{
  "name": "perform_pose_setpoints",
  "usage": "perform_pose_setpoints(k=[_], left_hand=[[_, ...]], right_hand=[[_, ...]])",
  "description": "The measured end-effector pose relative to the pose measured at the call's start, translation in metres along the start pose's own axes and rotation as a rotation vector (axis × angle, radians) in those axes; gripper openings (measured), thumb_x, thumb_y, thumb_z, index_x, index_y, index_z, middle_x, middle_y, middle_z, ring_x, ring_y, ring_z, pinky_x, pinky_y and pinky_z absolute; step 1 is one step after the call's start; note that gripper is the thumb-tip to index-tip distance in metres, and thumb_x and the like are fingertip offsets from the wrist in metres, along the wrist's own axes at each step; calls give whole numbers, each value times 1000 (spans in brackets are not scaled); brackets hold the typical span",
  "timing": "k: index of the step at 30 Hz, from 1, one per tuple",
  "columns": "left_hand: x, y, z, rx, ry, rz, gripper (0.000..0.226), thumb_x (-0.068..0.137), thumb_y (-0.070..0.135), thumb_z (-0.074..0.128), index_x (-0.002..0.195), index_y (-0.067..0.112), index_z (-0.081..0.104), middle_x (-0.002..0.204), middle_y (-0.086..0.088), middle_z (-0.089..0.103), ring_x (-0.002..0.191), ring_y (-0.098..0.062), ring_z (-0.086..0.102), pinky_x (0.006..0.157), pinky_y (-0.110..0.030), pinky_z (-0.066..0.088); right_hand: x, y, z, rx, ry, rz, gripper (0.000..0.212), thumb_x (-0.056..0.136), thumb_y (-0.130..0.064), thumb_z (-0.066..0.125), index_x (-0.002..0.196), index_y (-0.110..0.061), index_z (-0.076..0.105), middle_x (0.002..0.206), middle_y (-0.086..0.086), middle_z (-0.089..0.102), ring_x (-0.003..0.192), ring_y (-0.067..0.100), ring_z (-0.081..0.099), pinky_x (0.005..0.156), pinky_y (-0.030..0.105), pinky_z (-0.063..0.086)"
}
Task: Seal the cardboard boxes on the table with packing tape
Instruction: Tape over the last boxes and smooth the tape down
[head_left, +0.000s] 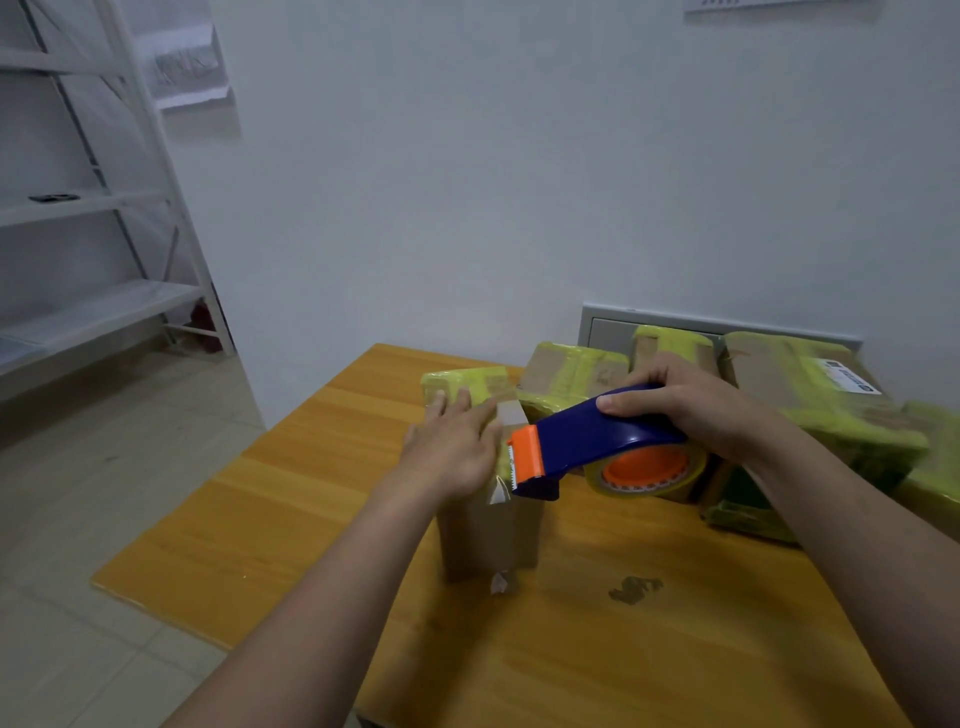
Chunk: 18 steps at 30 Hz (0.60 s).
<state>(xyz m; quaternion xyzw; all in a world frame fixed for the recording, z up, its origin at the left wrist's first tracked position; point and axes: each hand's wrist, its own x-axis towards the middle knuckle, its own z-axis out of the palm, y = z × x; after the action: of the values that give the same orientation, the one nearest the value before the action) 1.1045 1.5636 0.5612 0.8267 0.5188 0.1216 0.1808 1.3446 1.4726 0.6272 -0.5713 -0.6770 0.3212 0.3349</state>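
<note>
Cardboard box (483, 540) stands on the wooden table (234, 530), left hand (452, 452) pressing flat, fingers (470, 410) straight, on its yellow-taped top. Right hand (696, 410) grips the blue tape dispenser (597, 436), its orange head at the box's top edge. Behind, taped boxes (810, 379) crowd the wall (467, 208).

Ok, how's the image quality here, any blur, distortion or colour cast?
Head view: soft, even light, bluish cast on the wall; the left hand and the box beneath it are motion-blurred, as are the taped boxes at the right edge; the tape dispenser is sharper; the wide lens bends the shelving; faint arm shadows on the table.
</note>
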Motion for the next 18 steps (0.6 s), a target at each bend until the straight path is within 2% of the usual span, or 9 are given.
perform_pose_setpoints(k=[3,7,9,12,15,18], left_hand=[[4,-7,8,121,-22,14,62,105,65,18,163,44,11,174,6,-3,160,-23,-10,128,-55,11],[2,-12,5,165,-35,48,66,102,70,15,163,46,6,173,6,-6,159,-22,-12,128,-53,11],[0,-13,4,148,-38,51,67,101,73,17,162,47,7,173,9,-6,159,-20,-13,128,-54,12],[-3,-13,1,123,-41,58,71,98,77,22,162,48,11,172,13,-4,159,-15,-13,127,-53,13],[-2,-12,-4,149,-65,69,74,97,77,28,162,46,14,173,12,-1,159,-16,-10,126,-51,15],[9,-4,-14,209,-119,47,70,100,69,37,162,39,22,173,5,8,160,-24,-1,124,-54,21]], right_hand=[[-1,6,0,10,1,2,47,80,-52,66,97,-9,75,86,8,76,75,23,71,71,33,54],[-2,9,-4,22,-12,25,50,82,-50,68,95,-3,74,89,14,73,75,27,68,70,30,52],[-5,12,-12,51,0,48,45,84,-47,72,91,-3,75,87,15,73,71,23,67,66,27,52],[-11,16,-23,84,26,69,43,82,-47,70,90,-6,77,88,20,73,73,29,66,71,33,51],[-13,14,-17,40,1,60,35,82,-51,70,85,-18,79,82,10,75,69,20,69,70,32,51],[-14,16,-10,30,26,66,37,83,-54,70,80,-17,76,75,6,74,62,15,67,66,30,49]])
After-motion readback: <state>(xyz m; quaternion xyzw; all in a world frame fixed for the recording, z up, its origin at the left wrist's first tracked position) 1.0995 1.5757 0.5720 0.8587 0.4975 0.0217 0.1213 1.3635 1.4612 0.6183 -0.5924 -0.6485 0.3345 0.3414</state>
